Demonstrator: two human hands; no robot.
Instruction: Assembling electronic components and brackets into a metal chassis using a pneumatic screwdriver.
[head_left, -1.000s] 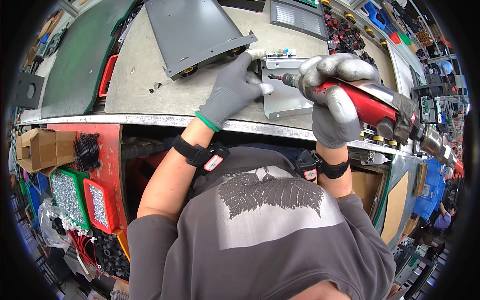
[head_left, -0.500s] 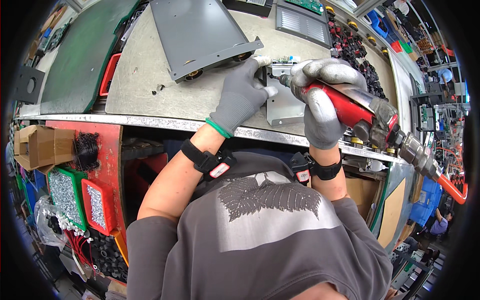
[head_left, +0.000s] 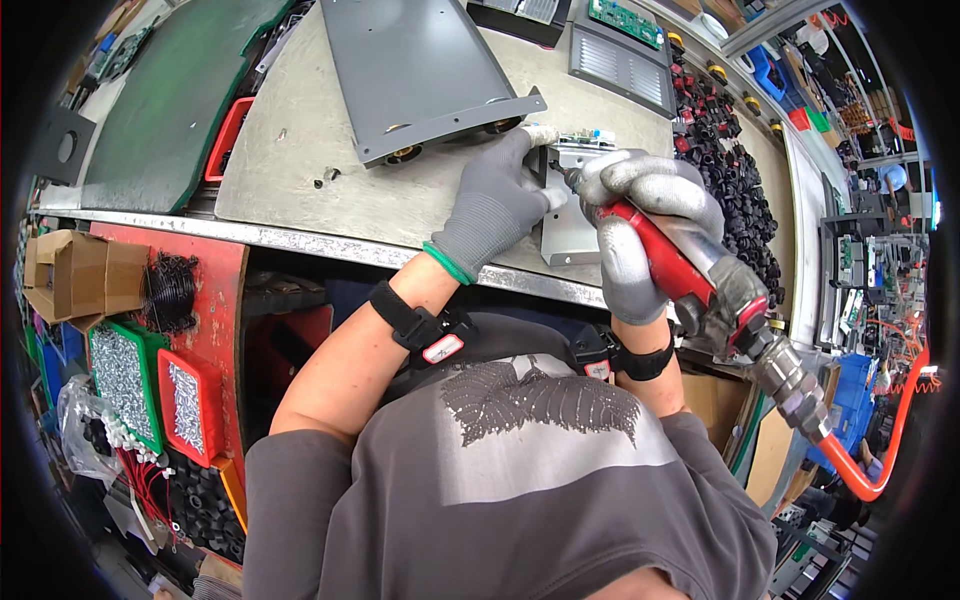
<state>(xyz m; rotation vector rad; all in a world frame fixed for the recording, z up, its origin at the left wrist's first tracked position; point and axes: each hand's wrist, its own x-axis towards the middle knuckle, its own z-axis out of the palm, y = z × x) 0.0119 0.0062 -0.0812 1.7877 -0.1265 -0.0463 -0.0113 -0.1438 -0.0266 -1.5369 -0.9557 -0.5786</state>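
Note:
My right hand (head_left: 640,215), in a grey glove with a pale coated palm, is wrapped round a red air screwdriver (head_left: 668,250). The tool slants, its tip up and left at a small grey metal bracket (head_left: 572,236) on the bench, and an orange air hose (head_left: 850,475) trails from its rear. On the bracket's left side my gloved left hand (head_left: 498,190) grips the edge between thumb and fingers, beside the bit. A small part with green and blue pieces (head_left: 590,138) shows at the bracket's far end. Whether the bit touches a screw I cannot tell.
Beyond my left hand lies a large grey metal panel (head_left: 420,75). A louvred grey panel (head_left: 622,65) and a heap of black parts (head_left: 735,200) are at the far right. Screw-filled green (head_left: 125,385) and red bins (head_left: 190,405) stand lower left, by a cardboard box (head_left: 85,275).
The view has shifted slightly, moving the bench down and right. The screwdriver's rear end has swung down and toward me, tilting the tool more steeply. My left hand keeps its grip on the bracket.

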